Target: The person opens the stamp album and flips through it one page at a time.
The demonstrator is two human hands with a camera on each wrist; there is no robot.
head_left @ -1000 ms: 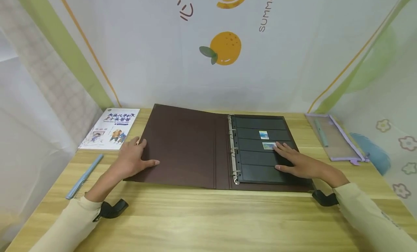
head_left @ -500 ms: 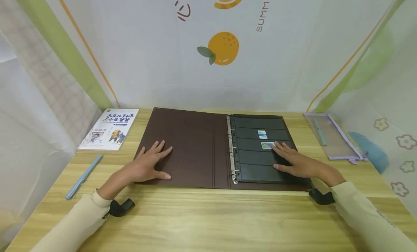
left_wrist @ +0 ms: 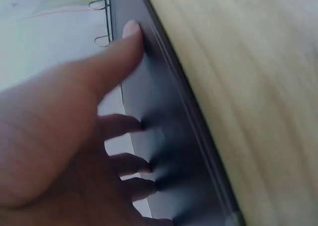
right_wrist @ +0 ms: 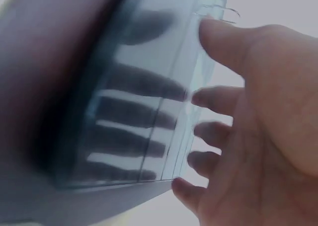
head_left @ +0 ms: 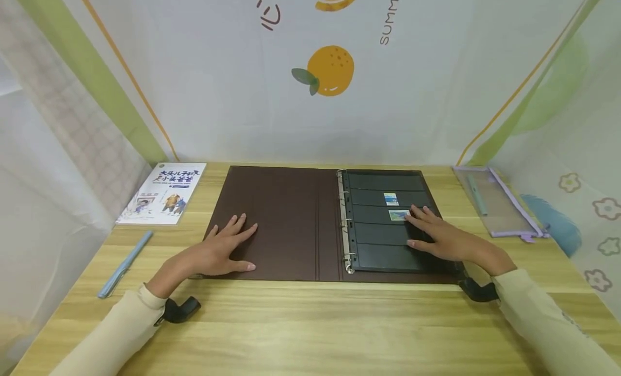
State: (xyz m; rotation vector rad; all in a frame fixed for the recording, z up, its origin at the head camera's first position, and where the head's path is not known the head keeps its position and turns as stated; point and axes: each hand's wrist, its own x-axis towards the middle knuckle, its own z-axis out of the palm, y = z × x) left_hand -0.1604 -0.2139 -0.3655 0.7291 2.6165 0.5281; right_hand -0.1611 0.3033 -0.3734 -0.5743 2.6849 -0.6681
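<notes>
Binder point(head_left: 286, 203) under left grip point(head_left: 220, 252) and right grip point(head_left: 443, 238), both splayed, stamps point(head_left: 391, 199) only in head view.

Looks homelike — wooden desk point(head_left: 310, 327), book point(head_left: 162, 193), fruit-print curtain point(head_left: 412, 111)

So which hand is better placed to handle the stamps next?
Probably the right hand: it is at the lower stamp, while the left hand is on the cover, across the rings from it.

One of the hands point(right_wrist: 263, 121) faces a glossy page point(right_wrist: 149, 54) that mirrors its spread fingers point(right_wrist: 218, 100).
</notes>
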